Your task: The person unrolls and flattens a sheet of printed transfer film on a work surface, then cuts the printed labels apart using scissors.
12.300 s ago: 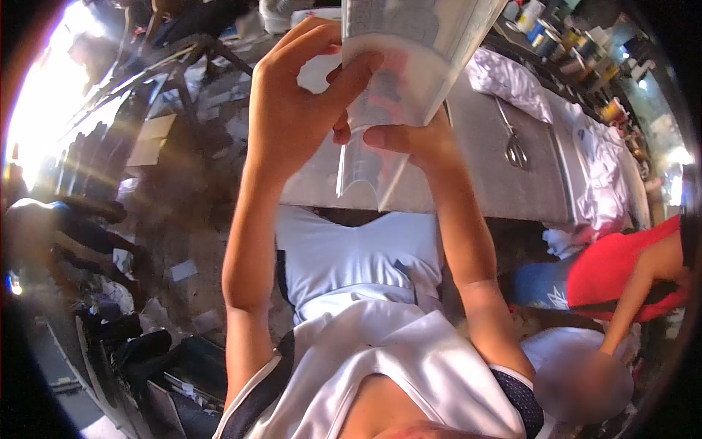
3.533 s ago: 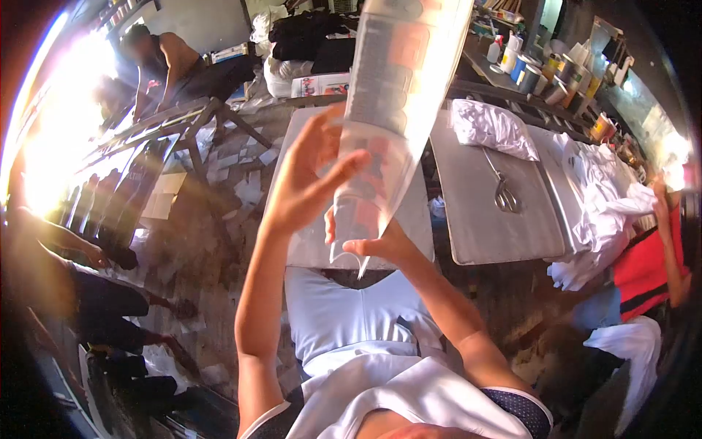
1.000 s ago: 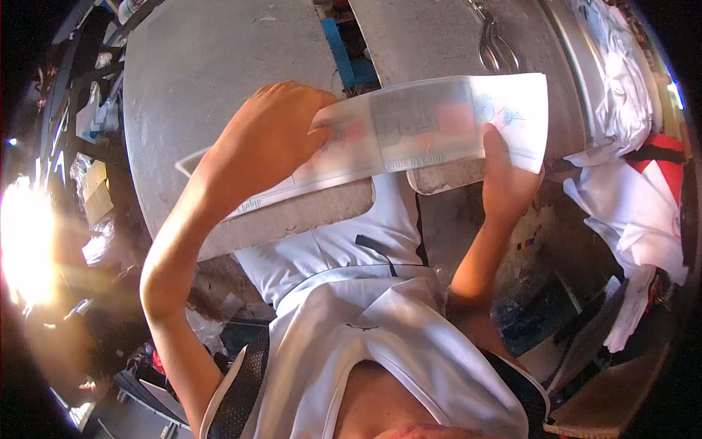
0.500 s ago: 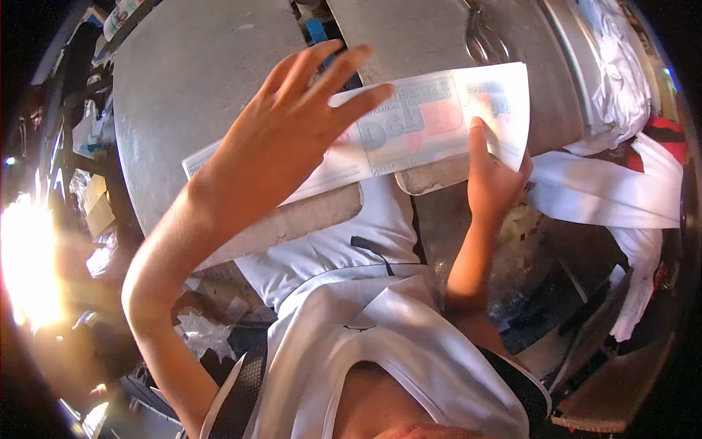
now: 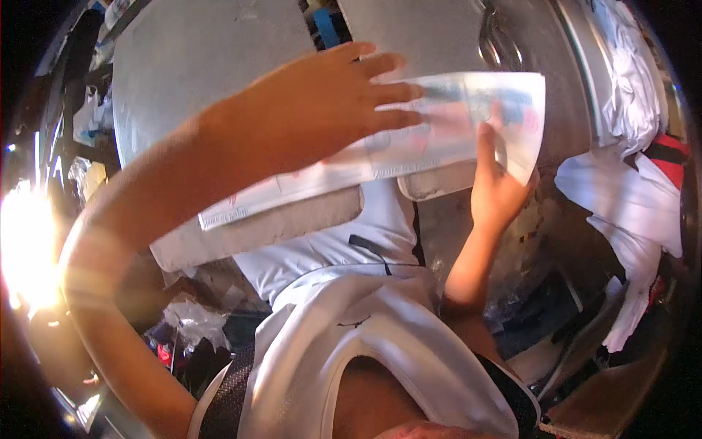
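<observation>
A long stack of thin, translucent printed sheets (image 5: 468,110) with red and blue markings lies slanted across the grey boards in front of me. My right hand (image 5: 499,179) grips its right end, thumb on top and fingers underneath. Over the middle of the stack is my left hand (image 5: 351,99), palm down with its fingers spread. Nothing is held in it; whether the palm touches the top sheet cannot be made out. My left forearm covers part of the sheets' left side.
Two grey boards (image 5: 190,66) stand side by side with a gap between them. Metal scissors (image 5: 499,44) lie on the right one. White cloth (image 5: 625,197) hangs at the right, by red fabric (image 5: 664,159). Clear plastic (image 5: 194,322) lies at lower left.
My left hand has moved right over the sheets, its fingers still spread, and my left elbow has swung outward. The held right end of the stack has shifted slightly right.
</observation>
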Demonstrator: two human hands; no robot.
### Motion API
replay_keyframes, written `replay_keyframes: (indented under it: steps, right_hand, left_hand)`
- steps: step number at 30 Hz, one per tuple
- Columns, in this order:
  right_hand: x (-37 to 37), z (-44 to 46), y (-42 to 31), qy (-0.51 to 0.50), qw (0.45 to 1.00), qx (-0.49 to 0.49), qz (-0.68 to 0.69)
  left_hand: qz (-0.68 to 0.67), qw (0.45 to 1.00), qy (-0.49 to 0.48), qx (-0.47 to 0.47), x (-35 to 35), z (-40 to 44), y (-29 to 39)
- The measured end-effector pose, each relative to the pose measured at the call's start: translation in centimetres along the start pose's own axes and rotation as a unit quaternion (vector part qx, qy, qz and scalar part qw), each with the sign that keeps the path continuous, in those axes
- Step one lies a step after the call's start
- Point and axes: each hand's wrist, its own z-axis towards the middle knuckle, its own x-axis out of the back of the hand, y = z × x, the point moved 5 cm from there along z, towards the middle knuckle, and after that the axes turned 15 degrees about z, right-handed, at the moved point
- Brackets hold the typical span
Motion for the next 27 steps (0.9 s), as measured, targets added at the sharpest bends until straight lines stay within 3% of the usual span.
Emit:
replay_keyframes:
  steps: [1, 2, 4, 5, 6, 7, 9, 10, 12, 14, 17, 19, 20, 22, 23, 24, 26, 27]
  right_hand:
    - [0.2, 0.3, -0.1, 0.011, 1.0, 0.005, -0.002]
    - [0.7, 0.3, 0.5, 0.005, 0.996, 0.07, -0.061]
    - [2.5, 1.2, 0.7, 0.032, 0.999, -0.039, 0.017]
    - [4.7, 2.4, -0.2, 0.1, 0.993, -0.06, -0.023]
    - [7.3, 4.1, 1.7, 0.123, 0.988, 0.022, 0.096]
    - [8.5, 5.7, 0.2, 0.246, 0.962, 0.051, 0.106]
    - [8.8, 10.2, -1.4, 0.16, 0.984, 0.071, 0.04]
    - [6.7, 12.3, -2.3, 0.046, 0.994, 0.101, 0.008]
    - [2.1, 14.6, 0.2, -0.171, 0.984, 0.038, -0.046]
    - [-1.1, 15.0, 2.1, -0.239, 0.948, 0.053, -0.202]
    - [-2.4, 15.9, 3.5, -0.254, 0.93, 0.088, -0.252]
    - [-2.4, 16.5, 3.9, -0.309, 0.905, 0.024, -0.292]
    - [-2.3, 17.2, 5.1, -0.316, 0.903, 0.028, -0.289]
    - [-1.9, 19.9, 9.6, -0.365, 0.916, -0.074, -0.147]
    - [-1.6, 21.5, 10.9, -0.41, 0.899, -0.078, -0.132]
    - [-0.4, 23.4, 12.0, -0.408, 0.9, -0.077, -0.13]
    - [2.1, 25.3, 13.6, -0.376, 0.883, -0.277, 0.044]
    - [3.5, 24.0, 11.1, -0.341, 0.905, -0.229, 0.115]
  left_hand:
    - [0.008, 1.0, 0.005, -0.006, 0.2, 0.0, 0.0]
    - [0.017, 1.0, -0.014, -0.002, 0.4, 0.2, 0.1]
    - [0.029, 0.999, -0.01, -0.011, 1.1, 1.1, 0.3]
    - [0.036, 0.999, -0.025, -0.007, 1.1, 1.2, 0.4]
    - [0.04, 0.998, -0.046, 0.0, 0.9, 1.2, 0.4]
    - [0.038, 0.998, -0.045, 0.009, 0.8, 1.1, 0.5]
    - [0.032, 0.999, -0.022, 0.005, 0.8, 1.1, 0.6]
    - [0.033, 0.999, 0.004, 0.003, 1.2, 1.1, 0.4]
    - [0.045, 0.999, -0.006, 0.0, 1.7, 1.0, 0.5]
    - [0.054, 0.998, -0.013, 0.005, 1.7, 0.9, 0.4]
    - [0.022, 0.999, -0.037, 0.002, 0.3, 0.8, 0.0]
    - [0.034, 0.999, -0.041, 0.013, 0.0, 0.6, 0.0]
    - [0.053, 0.998, -0.039, 0.011, 0.0, 0.5, 0.1]
    - [0.057, 0.998, -0.032, 0.022, -0.2, 0.4, 0.3]
    - [0.057, 0.998, -0.022, 0.021, -0.3, 0.3, 0.2]
    - [0.057, 0.998, -0.012, 0.018, -0.3, 0.3, 0.2]
    - [0.061, 0.998, -0.018, 0.009, 0.0, 0.4, 0.2]
    - [0.063, 0.998, -0.023, 0.002, 0.0, 0.4, 0.3]
